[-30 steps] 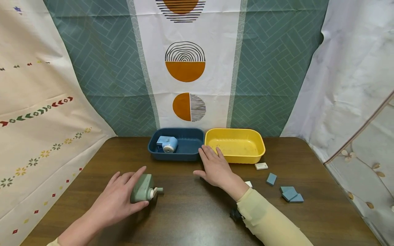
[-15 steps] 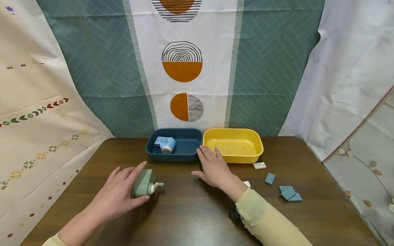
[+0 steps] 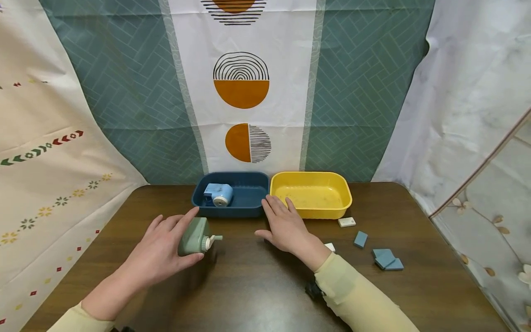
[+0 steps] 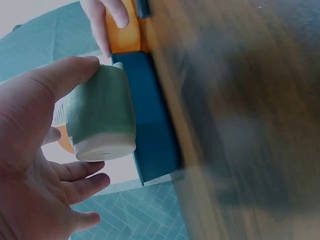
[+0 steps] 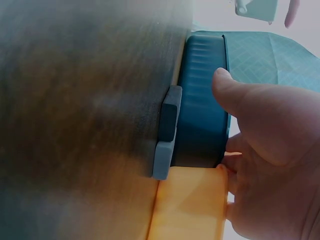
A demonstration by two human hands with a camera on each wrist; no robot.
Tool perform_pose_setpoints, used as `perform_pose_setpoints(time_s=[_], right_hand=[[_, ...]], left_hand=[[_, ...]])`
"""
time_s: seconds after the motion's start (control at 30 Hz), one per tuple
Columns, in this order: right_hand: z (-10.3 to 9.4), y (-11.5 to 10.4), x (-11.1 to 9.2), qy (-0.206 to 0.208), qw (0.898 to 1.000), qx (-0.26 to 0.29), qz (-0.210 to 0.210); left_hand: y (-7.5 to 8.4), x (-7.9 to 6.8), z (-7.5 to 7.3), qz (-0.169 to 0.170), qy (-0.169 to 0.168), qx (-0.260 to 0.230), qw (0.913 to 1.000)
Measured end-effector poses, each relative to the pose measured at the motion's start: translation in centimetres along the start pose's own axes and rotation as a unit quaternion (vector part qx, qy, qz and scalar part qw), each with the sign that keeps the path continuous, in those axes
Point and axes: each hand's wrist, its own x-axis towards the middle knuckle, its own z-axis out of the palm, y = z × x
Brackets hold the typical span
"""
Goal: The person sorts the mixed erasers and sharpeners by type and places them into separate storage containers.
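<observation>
My left hand (image 3: pixel 159 251) holds a green pump bottle (image 3: pixel 193 237) between thumb and fingers, lying on its side with its pale pump pointing right. In the left wrist view the bottle's pale base (image 4: pixel 105 146) faces the camera, above the table. My right hand (image 3: pixel 286 226) has its fingers extended over the adjoining rims of the blue tray (image 3: pixel 249 212) and the yellow tray (image 3: pixel 319 214). In the right wrist view, its fingertips (image 5: pixel 232 160) are at the meeting rims and partly hidden. A light-blue rounded device (image 3: pixel 219 193) lies in the blue tray's left side.
On the right lie a white block (image 3: pixel 346 222), a blue block (image 3: pixel 360 239) and several overlapping blue pieces (image 3: pixel 387 259). Another white piece (image 3: pixel 330 247) is partly covered by my right wrist. Two small blocks, one dark (image 5: pixel 170 114) and one lighter (image 5: pixel 163 159), show before the trays in the right wrist view.
My left hand has moved up and forward a little with the pump bottle, nearer the blue tray. The right hand stays at the tray rims. The head view has shifted slightly.
</observation>
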Motion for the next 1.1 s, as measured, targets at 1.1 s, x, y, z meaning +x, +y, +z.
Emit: perform_pose_setpoints(time_s=[1.1], right_hand=[[-0.3,-0.1,-0.2,0.000,1.000,0.003,0.002]], left_hand=[[1.0,7.0,-0.9,-0.001,-0.020,-0.011,0.9998]])
